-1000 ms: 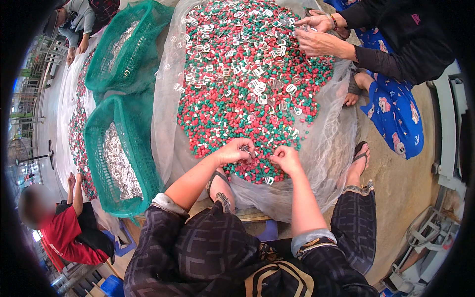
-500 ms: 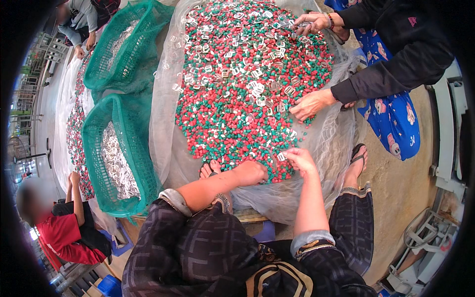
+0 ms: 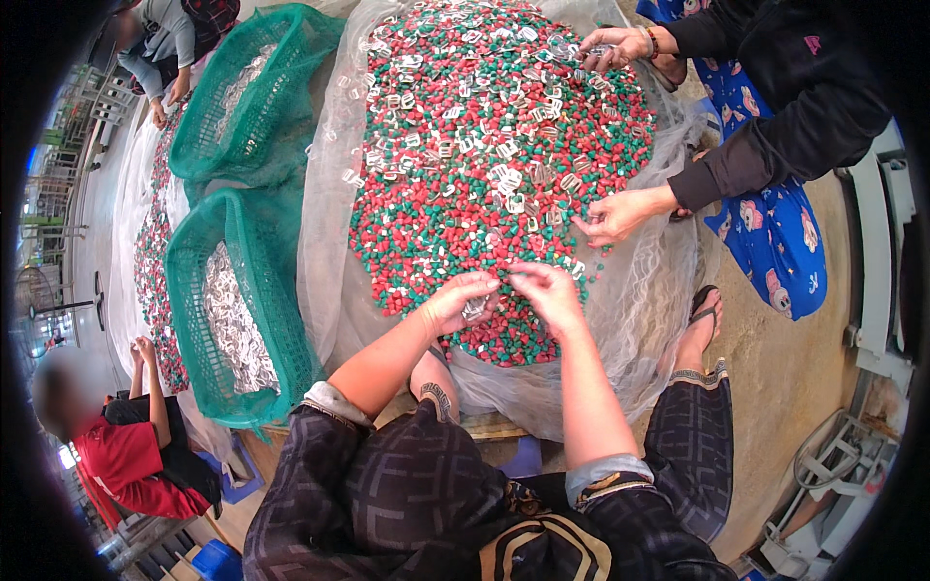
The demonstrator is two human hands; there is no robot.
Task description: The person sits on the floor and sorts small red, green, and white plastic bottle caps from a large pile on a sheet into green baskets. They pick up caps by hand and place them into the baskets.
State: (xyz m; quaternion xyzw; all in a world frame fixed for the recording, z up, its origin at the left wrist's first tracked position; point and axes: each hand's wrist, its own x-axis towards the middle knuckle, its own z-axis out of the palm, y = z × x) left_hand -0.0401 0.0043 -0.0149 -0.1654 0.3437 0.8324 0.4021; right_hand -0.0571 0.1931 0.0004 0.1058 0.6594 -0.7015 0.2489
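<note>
A big heap of small red and green pellets [image 3: 455, 194] mixed with pale metal clips lies on a sheet of white netting [image 3: 639, 320]. My left hand [image 3: 457, 302] rests on the heap's near edge, fingers curled around a few silvery clips [image 3: 475, 310]. My right hand [image 3: 547, 290] is beside it, fingertips pinched over the pellets; whether it holds a piece is unclear. Across the heap, another person's hand [image 3: 615, 215] picks at the pile, and that person's other hand [image 3: 615, 46] works at the far edge.
Two green mesh baskets stand at my left: the near one [image 3: 194, 290] holds silvery clips, the far one [image 3: 254, 97] too. A second strip of pellets [image 3: 150, 252] runs further left. A person in red [image 3: 126, 455] crouches at lower left, another sits at top left. Bare concrete floor lies right.
My hands have moved up and together on the heap's near edge, and the left now cups clips. The other person's near hand stays lowered onto the pile's right side.
</note>
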